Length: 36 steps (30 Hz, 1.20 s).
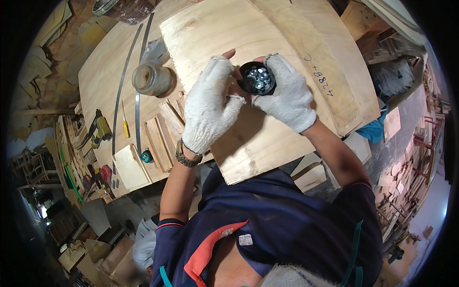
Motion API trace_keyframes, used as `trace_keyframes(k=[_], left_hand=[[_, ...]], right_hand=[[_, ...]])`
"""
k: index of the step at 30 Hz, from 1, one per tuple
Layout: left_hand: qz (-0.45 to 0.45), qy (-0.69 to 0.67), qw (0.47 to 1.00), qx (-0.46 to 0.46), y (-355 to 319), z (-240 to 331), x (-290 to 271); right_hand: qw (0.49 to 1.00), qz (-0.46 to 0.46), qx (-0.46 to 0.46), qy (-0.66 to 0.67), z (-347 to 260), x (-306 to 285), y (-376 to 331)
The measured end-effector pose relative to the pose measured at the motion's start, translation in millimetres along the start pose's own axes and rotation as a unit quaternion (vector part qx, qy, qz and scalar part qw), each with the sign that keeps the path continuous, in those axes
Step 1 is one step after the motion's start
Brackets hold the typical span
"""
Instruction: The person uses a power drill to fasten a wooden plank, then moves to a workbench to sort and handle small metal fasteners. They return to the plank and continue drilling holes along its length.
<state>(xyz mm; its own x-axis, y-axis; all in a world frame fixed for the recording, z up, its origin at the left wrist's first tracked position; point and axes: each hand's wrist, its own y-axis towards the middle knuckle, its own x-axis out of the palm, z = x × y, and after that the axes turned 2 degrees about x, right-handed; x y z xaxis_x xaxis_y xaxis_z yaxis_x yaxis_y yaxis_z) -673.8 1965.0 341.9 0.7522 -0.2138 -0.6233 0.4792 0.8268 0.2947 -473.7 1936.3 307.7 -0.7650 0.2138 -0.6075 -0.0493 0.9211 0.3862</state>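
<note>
A small round black tub full of shiny metal pieces, which look like nuts or similar small hardware, is held above a pale plywood sheet. My right hand, in a white knit glove with bare fingertips, wraps round the tub's right side. My left hand, gloved the same way and with a watch at the wrist, has fingertips against the tub's left rim. One of its fingers sticks out beyond the others, and its thumb lies below the rim.
Left of my hands stand a cloudy glass jar and a clear plastic bag. Wood strips, a yellow-handled screwdriver, a tape measure, metal straightedges and a yellow-black power tool lie there too.
</note>
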Motion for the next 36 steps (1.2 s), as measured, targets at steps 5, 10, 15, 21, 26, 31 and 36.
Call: trace_keyframes(k=[5,10,15,21,26,31,36], left_hand=[[0.062,-0.291,0.944,-0.139,-20,-7,13],[0.029,-0.292,0.942,-0.162,-26,-7,16],[0.075,-0.287,0.945,-0.138,-30,-11,18],[0.088,-0.208,0.969,-0.097,-30,-10,13],[0.079,-0.073,0.994,-0.019,-22,1,6],[0.049,0.111,0.992,0.038,-7,13,11],[0.108,0.187,0.976,0.009,-3,23,23]], right_hand=[[0.999,0.028,-0.005,0.036,-9,-4,1],[0.999,-0.014,0.030,0.030,-8,-2,-3],[0.999,0.030,-0.024,0.013,-17,-6,2],[0.999,-0.004,0.018,0.045,-10,-1,-2],[0.999,-0.010,0.017,0.036,-10,-4,-3],[1.000,0.003,-0.006,-0.001,-6,2,0],[0.998,-0.013,-0.029,-0.059,-11,2,3]])
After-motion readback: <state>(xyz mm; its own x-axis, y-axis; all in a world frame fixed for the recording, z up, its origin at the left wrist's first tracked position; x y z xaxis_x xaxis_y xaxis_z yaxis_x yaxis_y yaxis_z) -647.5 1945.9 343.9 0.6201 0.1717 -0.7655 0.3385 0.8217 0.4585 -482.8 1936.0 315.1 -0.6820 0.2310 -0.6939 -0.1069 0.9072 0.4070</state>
